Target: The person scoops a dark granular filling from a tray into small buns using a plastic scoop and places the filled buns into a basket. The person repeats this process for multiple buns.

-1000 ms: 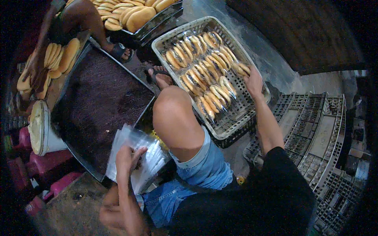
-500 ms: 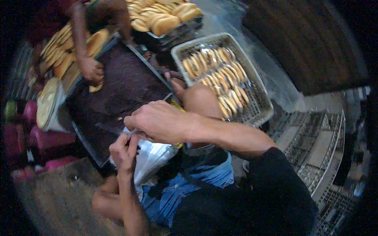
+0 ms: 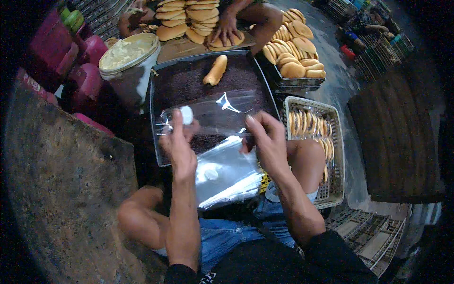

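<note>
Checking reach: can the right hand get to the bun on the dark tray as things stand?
Probably not right away: the right hand and left hand hold a clear plastic bag stretched between them and the bun on the tray.

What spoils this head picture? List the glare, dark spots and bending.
Head view: glare streaks whiten the clear plastic bag held up by the left hand and right hand; the rim fades to black vignette; fisheye bends the dark tray and the basket edges; the far loaves look soft.
</note>
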The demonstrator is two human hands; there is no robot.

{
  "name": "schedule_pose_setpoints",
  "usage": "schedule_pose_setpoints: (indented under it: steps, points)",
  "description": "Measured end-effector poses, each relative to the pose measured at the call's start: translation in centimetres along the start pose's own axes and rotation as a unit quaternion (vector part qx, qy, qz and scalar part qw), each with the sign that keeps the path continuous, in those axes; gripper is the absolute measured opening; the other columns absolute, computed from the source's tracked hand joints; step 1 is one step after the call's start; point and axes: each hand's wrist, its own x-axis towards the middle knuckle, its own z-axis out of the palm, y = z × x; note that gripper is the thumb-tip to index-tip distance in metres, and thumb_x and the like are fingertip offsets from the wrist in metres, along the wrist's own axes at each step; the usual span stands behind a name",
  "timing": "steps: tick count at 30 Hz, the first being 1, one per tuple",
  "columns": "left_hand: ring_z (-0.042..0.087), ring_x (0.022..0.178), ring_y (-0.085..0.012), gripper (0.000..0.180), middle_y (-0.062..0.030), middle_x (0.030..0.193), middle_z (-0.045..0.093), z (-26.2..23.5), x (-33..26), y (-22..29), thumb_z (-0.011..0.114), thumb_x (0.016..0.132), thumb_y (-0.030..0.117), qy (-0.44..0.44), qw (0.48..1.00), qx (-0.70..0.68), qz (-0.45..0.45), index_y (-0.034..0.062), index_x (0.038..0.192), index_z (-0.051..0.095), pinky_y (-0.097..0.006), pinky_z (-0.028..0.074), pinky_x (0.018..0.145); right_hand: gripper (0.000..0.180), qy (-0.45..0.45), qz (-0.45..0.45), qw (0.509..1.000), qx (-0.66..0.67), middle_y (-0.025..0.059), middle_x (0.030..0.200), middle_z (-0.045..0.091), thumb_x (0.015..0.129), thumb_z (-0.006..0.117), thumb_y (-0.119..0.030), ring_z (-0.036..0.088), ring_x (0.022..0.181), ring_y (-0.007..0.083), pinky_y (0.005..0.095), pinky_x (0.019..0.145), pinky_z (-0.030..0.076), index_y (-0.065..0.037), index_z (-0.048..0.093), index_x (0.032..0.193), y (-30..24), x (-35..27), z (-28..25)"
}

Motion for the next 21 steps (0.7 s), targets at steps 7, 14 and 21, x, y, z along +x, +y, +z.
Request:
schedule_pose_setpoints:
  steps: [7, 14, 21]
  points:
    - [0.069, 0.095, -0.0294, 0.072, -0.0222, 0.112, 0.064, -5.5, 7.5, 0.4, 0.059, 0.094, 0.054, 0.171, 0.980, -0.071, 0.068, -0.0069, 0.129, 0.043, -0.038, 0.061, 0.080, 0.085, 0.213, -0.104, 0.903, -0.358, 0.0259, 0.137, 0.050, 0.080, 0.076, -0.046, 0.049, 0.129, 0.0371, 0.0482, 0.108, 0.036, 0.002, 0.037, 0.139, 8.4, 16.2, 7.4]
    - [0.066, 0.105, -0.0303, 0.075, -0.0228, 0.117, 0.063, -6.6, 8.8, -1.8, 0.041, 0.099, 0.061, 0.120, 0.989, -0.029, 0.083, -0.0082, 0.127, 0.049, -0.038, 0.061, 0.081, 0.063, 0.225, -0.015, 0.909, -0.351, 0.0199, 0.112, 0.067, 0.081, 0.072, -0.046, 0.059, 0.114, 0.0359, 0.0517, 0.101, 0.041, 0.000, 0.061, 0.122, 9.8, 21.3, 2.8]
    - [0.063, 0.110, -0.0295, 0.071, -0.0207, 0.123, 0.060, -6.9, 7.8, -2.7, 0.037, 0.102, 0.055, 0.094, 0.986, 0.089, 0.103, -0.0106, 0.122, 0.052, -0.040, 0.062, 0.079, 0.040, 0.103, -0.123, 0.870, -0.466, 0.0171, 0.102, 0.070, 0.083, 0.071, -0.024, 0.065, 0.099, 0.0360, 0.0481, 0.098, 0.045, -0.004, 0.064, 0.117, 8.8, 7.1, -4.5]
